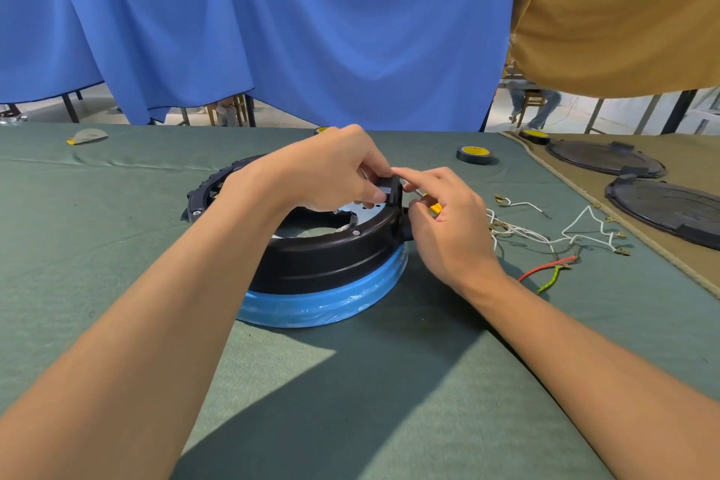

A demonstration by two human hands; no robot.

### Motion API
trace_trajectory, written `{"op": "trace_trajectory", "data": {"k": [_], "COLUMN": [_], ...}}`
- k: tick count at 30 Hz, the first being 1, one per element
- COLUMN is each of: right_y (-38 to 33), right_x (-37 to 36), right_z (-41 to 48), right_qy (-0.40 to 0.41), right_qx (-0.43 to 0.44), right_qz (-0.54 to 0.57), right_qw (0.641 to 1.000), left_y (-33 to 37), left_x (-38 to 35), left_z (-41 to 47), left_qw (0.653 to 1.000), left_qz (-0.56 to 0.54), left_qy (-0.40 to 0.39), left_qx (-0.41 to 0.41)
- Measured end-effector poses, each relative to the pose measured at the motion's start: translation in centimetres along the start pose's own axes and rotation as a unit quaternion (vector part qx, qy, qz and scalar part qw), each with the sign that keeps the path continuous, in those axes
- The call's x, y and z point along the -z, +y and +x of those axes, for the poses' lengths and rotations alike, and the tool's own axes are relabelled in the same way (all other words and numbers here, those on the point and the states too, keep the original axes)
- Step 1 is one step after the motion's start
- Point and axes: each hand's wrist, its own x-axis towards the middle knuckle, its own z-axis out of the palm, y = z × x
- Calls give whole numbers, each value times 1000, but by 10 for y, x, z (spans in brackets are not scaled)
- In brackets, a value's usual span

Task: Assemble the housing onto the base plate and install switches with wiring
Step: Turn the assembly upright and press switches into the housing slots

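Observation:
A round black housing (323, 257) sits on a base wrapped in blue film (323, 306) at the table's middle. A pale metal plate with holes (366, 211) shows inside its top opening. My left hand (327, 171) pinches a small black switch part (391, 189) at the housing's raised right rim. My right hand (444, 218) is just to the right of that rim, index finger stretched to the switch part, the other fingers curled round a screwdriver with a yellow handle (434, 207), mostly hidden.
A black ring part (206, 191) lies behind the housing on the left. Loose white wires with terminals (553, 234) and a red and a green wire (545, 271) lie to the right. Tape rolls (474, 154) sit farther back. Two black covers (662, 207) rest on the brown cloth at right.

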Motion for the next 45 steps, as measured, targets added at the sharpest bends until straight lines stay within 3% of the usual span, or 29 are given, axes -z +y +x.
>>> {"op": "trace_trajectory", "data": {"k": [9, 15, 23, 28, 38, 45], "right_y": [-1, -2, -6, -9, -13, -12], "right_x": [2, -1, 0, 0, -3, -3], "right_z": [2, 4, 10, 9, 11, 10], "right_qy": [-12, 7, 9, 8, 24, -13], "right_qx": [-33, -68, -117, -124, -167, -195], "right_qz": [40, 111, 156, 144, 126, 117], "right_qw": [999, 991, 981, 982, 978, 974], "left_y": [-3, -8, -11, -8, -2, 2], "left_x": [0, -3, -8, -12, -10, -13], "left_z": [1, -2, -2, 0, 1, 1], "left_qw": [999, 981, 958, 956, 926, 934], "left_qz": [-39, -191, -282, -279, -335, -304], "left_qy": [9, -14, -4, 34, 4, -7], "left_qx": [1, 26, 55, 88, 173, 186]}}
